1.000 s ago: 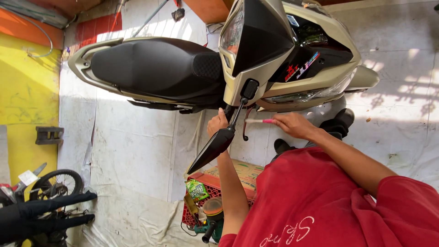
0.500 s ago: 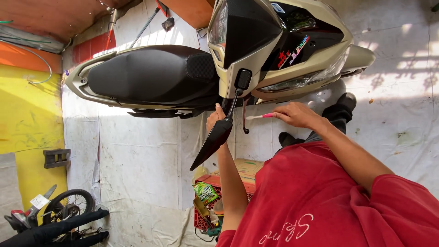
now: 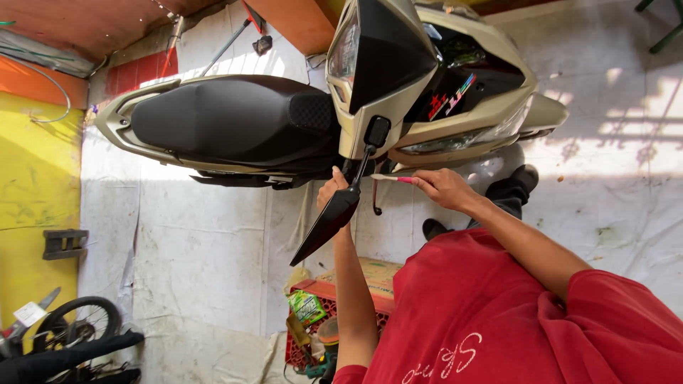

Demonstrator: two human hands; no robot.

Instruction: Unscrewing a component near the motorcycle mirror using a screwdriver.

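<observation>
A beige scooter (image 3: pixel 455 121) with a black seat (image 3: pixel 228 121) stands in front of me, seen from above. My left hand (image 3: pixel 329 189) is closed around the handlebar end, just under the black mirror (image 3: pixel 329 222) and its stem; the mirror hides part of the fingers. My right hand (image 3: pixel 442 188) pinches a thin tool with a pink handle (image 3: pixel 390 178). Its tip points left at the handlebar area beside the hanging brake lever (image 3: pixel 375 204). Both my forearms reach up from my red shirt (image 3: pixel 512 327).
A red crate (image 3: pixel 313 313) with a green packet and small items sits by my left elbow, next to a cardboard box (image 3: pixel 370 274). A white tarp (image 3: pixel 206 249) covers the floor. A yellow wall (image 3: pixel 35 185) and a small wheel (image 3: pixel 75 323) are at the left. My black shoes (image 3: pixel 516 186) rest by the scooter's front.
The view has drifted slightly, so the scooter sits a little differently in frame. Both hands keep their places at the handlebar, with the tool still in the right hand.
</observation>
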